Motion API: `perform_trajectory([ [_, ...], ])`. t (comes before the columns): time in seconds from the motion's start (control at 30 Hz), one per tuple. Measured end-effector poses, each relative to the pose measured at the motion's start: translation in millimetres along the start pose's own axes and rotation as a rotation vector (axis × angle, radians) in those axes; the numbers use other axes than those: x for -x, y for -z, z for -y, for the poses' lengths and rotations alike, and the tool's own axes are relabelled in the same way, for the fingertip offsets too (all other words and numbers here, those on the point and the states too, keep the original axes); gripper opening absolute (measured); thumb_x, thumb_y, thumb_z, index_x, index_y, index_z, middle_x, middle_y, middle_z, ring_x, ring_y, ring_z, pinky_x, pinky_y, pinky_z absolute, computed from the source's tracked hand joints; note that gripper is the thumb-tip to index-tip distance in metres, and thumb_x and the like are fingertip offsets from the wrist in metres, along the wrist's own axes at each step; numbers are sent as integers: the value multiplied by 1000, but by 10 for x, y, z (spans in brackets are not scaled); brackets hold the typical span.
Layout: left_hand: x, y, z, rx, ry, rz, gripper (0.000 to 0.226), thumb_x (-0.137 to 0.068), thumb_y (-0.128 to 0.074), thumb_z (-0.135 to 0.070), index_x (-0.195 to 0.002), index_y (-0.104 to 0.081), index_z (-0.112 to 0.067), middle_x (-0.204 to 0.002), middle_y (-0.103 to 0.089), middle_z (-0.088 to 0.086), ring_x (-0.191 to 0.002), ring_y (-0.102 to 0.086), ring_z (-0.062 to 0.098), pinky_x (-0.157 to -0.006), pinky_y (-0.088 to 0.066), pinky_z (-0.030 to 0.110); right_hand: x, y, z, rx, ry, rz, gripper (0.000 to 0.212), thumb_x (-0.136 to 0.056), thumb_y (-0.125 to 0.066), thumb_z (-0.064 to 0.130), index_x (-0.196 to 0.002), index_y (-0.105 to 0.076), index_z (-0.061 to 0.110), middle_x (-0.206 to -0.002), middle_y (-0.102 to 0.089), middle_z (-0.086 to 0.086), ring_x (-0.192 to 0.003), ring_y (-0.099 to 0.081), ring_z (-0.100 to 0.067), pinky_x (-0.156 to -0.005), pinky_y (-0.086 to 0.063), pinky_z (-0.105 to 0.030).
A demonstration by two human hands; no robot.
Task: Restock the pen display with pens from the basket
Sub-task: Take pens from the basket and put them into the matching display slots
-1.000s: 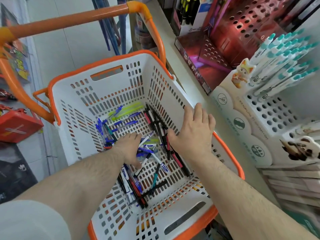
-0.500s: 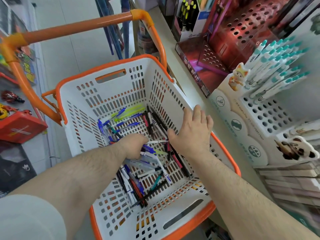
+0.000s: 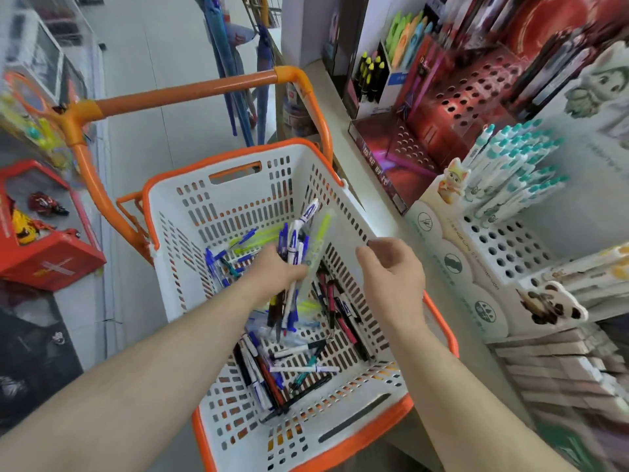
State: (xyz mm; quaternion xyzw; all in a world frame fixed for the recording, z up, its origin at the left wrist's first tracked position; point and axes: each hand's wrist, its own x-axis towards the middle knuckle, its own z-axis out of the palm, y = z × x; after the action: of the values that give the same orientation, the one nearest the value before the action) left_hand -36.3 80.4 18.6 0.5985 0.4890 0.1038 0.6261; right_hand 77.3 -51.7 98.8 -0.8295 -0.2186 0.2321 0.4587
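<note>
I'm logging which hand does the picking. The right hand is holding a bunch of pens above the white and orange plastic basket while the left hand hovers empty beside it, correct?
Not quite: the hands are swapped. In the head view the left hand grips the bunch of pens above the white and orange plastic basket, while the right hand hovers empty beside it.

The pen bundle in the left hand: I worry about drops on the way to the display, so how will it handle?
The pen bundle, gripped mid-length by the left hand, fans out unevenly, so smooth barrels may slip loose. Pens look stiff and light; the weight seems manageable. Dropped, they would probably roll.
</note>
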Motion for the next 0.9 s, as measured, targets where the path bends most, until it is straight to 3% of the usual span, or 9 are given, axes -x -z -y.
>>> perform_trajectory([
  [0.1, 171, 21, -174, 322, 38, -85, 21, -83, -66, 8, -80, -57, -10, -80, -59, 6, -74, -58, 21, -71, -46, 30, 168, -117, -96, -241, -419, 98, 14, -95, -60, 29, -92, -64, 16, -92, -65, 0, -92, -62, -19, -80, -47, -31],
  [0.17, 274, 25, -259, 444, 59, -99, 20, -87, -63, 7, -77, -57, -10, -78, -57, 5, -73, -56, 18, -74, -42, 32, 263, -218, -209, -335, -679, 237, 28, -97, -57, 39, -103, -64, 12, -104, -62, -8, -106, -60, -26, -97, -46, -44],
  [0.23, 350, 17, -300, 531, 54, -92, 20, -89, -60, 5, -74, -57, -9, -72, -56, 5, -70, -57, 21, -70, -45, 34, 385, -303, -290, -406, -796, 387, 48, -94, -55, 55, -120, -61, 14, -123, -58, -7, -123, -53, -31, -108, -39, -54],
  [0.33, 422, -15, -307, 592, 28, -90, 19, -88, -59, 6, -76, -60, -8, -67, -57, 5, -64, -59, 22, -65, -49, 33, 482, -368, -282, -587, -857, 473, 56, -90, -52, 66, -121, -62, 20, -121, -62, -11, -119, -56, -37, -100, -43, -58],
  [0.5, 575, -109, -269, 518, -72, -107, 22, -85, -62, 10, -73, -60, -8, -58, -62, -3, -59, -63, 9, -58, -49, 23, 547, -441, -223, -789, -953, 332, 65, -85, -61, 66, -120, -65, 10, -107, -68, -19, -89, -67, -33, -75, -61, -44],
  [0.6, 686, -172, -273, 527, -132, -125, 24, -84, -60, 14, -72, -61, -7, -53, -62, -7, -53, -63, 5, -50, -49, 18, 572, -519, -230, -778, -908, 293, 62, -85, -62, 66, -111, -73, 10, -96, -73, -12, -79, -69, -25, -72, -61, -37],
  [0.7, 759, -206, -269, 584, -148, -136, 27, -84, -58, 17, -73, -58, -8, -51, -62, -8, -51, -62, 5, -49, -49, 17, 606, -538, -266, -710, -842, 284, 65, -85, -58, 72, -113, -74, 15, -99, -75, -10, -83, -71, -23, -67, -60, -36],
  [0.8, 806, -231, -234, 625, -131, -122, 25, -84, -58, 17, -77, -58, -7, -53, -64, -7, -53, -64, 7, -50, -50, 18, 651, -508, -266, -631, -793, 282, 67, -88, -53, 72, -116, -71, 14, -95, -72, -9, -73, -70, -19, -59, -57, -31],
  [0.9, 812, -226, -202, 644, -108, -145, 24, -84, -59, 14, -79, -60, -9, -56, -65, -6, -56, -66, 8, -52, -52, 21, 680, -512, -242, -573, -784, 293, 69, -91, -48, 71, -117, -69, 11, -104, -71, -14, -76, -69, -22, -61, -57, -34],
])
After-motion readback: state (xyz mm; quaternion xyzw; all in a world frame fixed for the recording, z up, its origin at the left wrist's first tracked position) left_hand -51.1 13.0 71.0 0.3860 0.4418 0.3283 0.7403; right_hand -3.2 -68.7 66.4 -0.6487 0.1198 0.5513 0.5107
